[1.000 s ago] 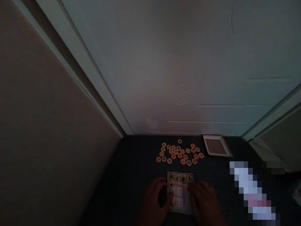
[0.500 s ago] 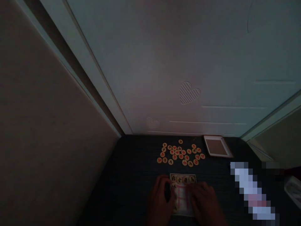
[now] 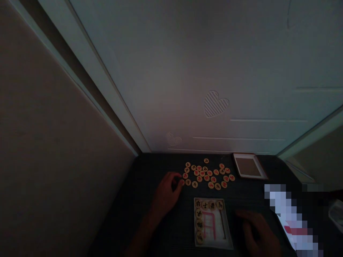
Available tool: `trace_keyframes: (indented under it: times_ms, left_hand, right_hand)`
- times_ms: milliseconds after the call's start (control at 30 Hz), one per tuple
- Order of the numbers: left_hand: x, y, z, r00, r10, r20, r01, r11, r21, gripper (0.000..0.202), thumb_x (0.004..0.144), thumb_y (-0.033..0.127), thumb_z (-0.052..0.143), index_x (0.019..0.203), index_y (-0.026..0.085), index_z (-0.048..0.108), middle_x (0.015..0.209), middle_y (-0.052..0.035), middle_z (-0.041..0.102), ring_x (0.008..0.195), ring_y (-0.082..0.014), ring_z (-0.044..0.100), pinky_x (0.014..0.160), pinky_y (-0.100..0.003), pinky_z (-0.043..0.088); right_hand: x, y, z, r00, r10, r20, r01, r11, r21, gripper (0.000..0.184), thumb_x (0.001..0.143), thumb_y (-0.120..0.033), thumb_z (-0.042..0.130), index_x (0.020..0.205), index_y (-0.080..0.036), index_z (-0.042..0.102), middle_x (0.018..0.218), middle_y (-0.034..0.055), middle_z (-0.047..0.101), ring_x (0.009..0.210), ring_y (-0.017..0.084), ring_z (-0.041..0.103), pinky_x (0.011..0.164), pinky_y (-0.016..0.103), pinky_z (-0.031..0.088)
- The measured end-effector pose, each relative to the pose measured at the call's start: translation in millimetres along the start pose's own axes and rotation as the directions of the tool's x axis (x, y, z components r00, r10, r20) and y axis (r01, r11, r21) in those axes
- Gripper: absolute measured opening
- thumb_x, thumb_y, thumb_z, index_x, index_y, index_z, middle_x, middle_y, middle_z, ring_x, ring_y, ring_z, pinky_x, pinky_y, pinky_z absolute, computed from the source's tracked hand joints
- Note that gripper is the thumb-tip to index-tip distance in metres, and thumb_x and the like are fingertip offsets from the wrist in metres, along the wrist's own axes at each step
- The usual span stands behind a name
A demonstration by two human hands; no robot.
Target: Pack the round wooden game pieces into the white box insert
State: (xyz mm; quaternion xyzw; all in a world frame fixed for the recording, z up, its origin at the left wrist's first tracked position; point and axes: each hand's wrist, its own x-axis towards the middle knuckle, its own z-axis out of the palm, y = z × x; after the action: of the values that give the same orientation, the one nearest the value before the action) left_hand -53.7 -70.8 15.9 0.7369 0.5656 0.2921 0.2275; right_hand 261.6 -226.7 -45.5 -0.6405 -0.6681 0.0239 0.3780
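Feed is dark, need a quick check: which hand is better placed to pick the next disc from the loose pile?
Left, probably. The left hand has its fingertips at the near-left edge of the discs. The right hand rests low beside the box, farther from the pile.

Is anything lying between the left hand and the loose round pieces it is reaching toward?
Nothing visible does. The left hand has its fingertips at the near-left edge of the loose pieces, with only bare dark mat around it.
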Motion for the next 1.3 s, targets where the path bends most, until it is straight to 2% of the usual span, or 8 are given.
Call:
trace_keyframes:
  times_ms: [133, 233, 333, 633, 800, 1000, 1133, 1300]
  left_hand:
    - [21, 3, 1.6, 0.985, 0.135, 0.109, -0.141, 0.989, 0.049, 0.015, 0.096, 0.023, 0.059, 0.109, 0.024, 0.066, 0.112, -0.003, 0.067, 0.103, -0.021, 0.064, 0.095, -0.039, 0.053]
    - [21, 12, 7.4, 0.934, 0.269, 0.236, -0.294, 0.953, 0.074, 0.022, 0.093, 0.019, 0.062, 0.113, 0.026, 0.067, 0.12, -0.003, 0.067, 0.114, -0.0223, 0.061, 0.103, -0.042, 0.049]
    - [17, 17, 14.2, 0.89, 0.324, 0.32, -0.373, 0.922, 0.103, 0.026, 0.092, 0.017, 0.066, 0.116, 0.027, 0.067, 0.122, -0.0021, 0.068, 0.115, -0.0227, 0.06, 0.108, -0.045, 0.044]
    - [18, 16, 25.2, 0.883, 0.301, 0.361, -0.384, 0.904, 0.186, 0.012, 0.095, 0.021, 0.065, 0.105, 0.026, 0.069, 0.112, -0.001, 0.071, 0.109, -0.0215, 0.06, 0.097, -0.039, 0.046]
    - [20, 17, 22.8, 0.885, 0.302, 0.355, -0.387, 0.9, 0.199, 0.015, 0.093, 0.023, 0.067, 0.107, 0.028, 0.07, 0.116, -0.0005, 0.071, 0.111, -0.0224, 0.06, 0.102, -0.042, 0.043]
    - [57, 23, 21.0, 0.924, 0.263, 0.276, -0.339, 0.898, 0.281, 0.021, 0.099, 0.022, 0.058, 0.117, 0.026, 0.068, 0.117, -0.0039, 0.073, 0.109, -0.0241, 0.061, 0.093, -0.04, 0.047]
    - [83, 23, 29.7, 0.91, 0.279, 0.308, -0.37, 0.881, 0.295, 0.02, 0.093, 0.019, 0.064, 0.109, 0.026, 0.072, 0.113, -0.0025, 0.076, 0.106, -0.0242, 0.062, 0.092, -0.038, 0.047]
    - [96, 26, 33.4, 0.909, 0.274, 0.314, -0.369, 0.879, 0.302, 0.018, 0.088, 0.018, 0.071, 0.103, 0.027, 0.075, 0.099, -0.0021, 0.077, 0.097, -0.0247, 0.064, 0.086, -0.037, 0.048]
  right_hand:
    - [-13, 14, 4, 1.0, 0.031, 0.001, -0.031, 1.0, 0.0, 0.024, 0.099, -0.04, 0.055, 0.105, -0.027, 0.074, 0.1, 0.0036, 0.079, 0.088, 0.02, 0.077, 0.075, 0.027, 0.064]
    - [-16, 16, 6, 0.998, 0.057, -0.016, -0.057, 0.998, 0.027, 0.024, 0.099, -0.039, 0.054, 0.104, -0.027, 0.075, 0.101, 0.0038, 0.079, 0.088, 0.02, 0.077, 0.076, 0.027, 0.064]
    - [-15, 15, 6, 0.997, 0.077, -0.009, -0.076, 0.996, 0.05, 0.023, 0.099, -0.036, 0.054, 0.104, -0.027, 0.075, 0.1, 0.0033, 0.079, 0.089, 0.02, 0.077, 0.077, 0.026, 0.064]
    - [-12, 11, 5, 0.993, 0.119, -0.022, -0.116, 0.989, 0.093, 0.023, 0.098, -0.036, 0.054, 0.101, -0.027, 0.076, 0.099, 0.0035, 0.079, 0.088, 0.02, 0.077, 0.078, 0.028, 0.064]
    - [-10, 7, 3, 0.985, 0.165, -0.047, -0.158, 0.979, 0.132, 0.026, 0.098, -0.038, 0.054, 0.097, -0.026, 0.076, 0.096, 0.0045, 0.079, 0.086, 0.021, 0.077, 0.076, 0.029, 0.064]
    - [-8, 3, 1, 0.976, 0.204, -0.072, -0.189, 0.967, 0.168, 0.024, 0.097, -0.037, 0.055, 0.096, -0.026, 0.076, 0.096, 0.0033, 0.079, 0.085, 0.019, 0.078, 0.074, 0.026, 0.063]
    - [-6, 2, 0, 0.974, 0.206, -0.091, -0.186, 0.964, 0.19, 0.023, 0.097, -0.035, 0.055, 0.095, -0.026, 0.075, 0.094, 0.0027, 0.079, 0.084, 0.019, 0.078, 0.073, 0.024, 0.063]
    - [-6, 1, 1, 0.963, 0.248, -0.1, -0.224, 0.953, 0.204, 0.024, 0.097, -0.036, 0.054, 0.094, -0.026, 0.075, 0.094, 0.0035, 0.079, 0.084, 0.019, 0.077, 0.075, 0.027, 0.063]
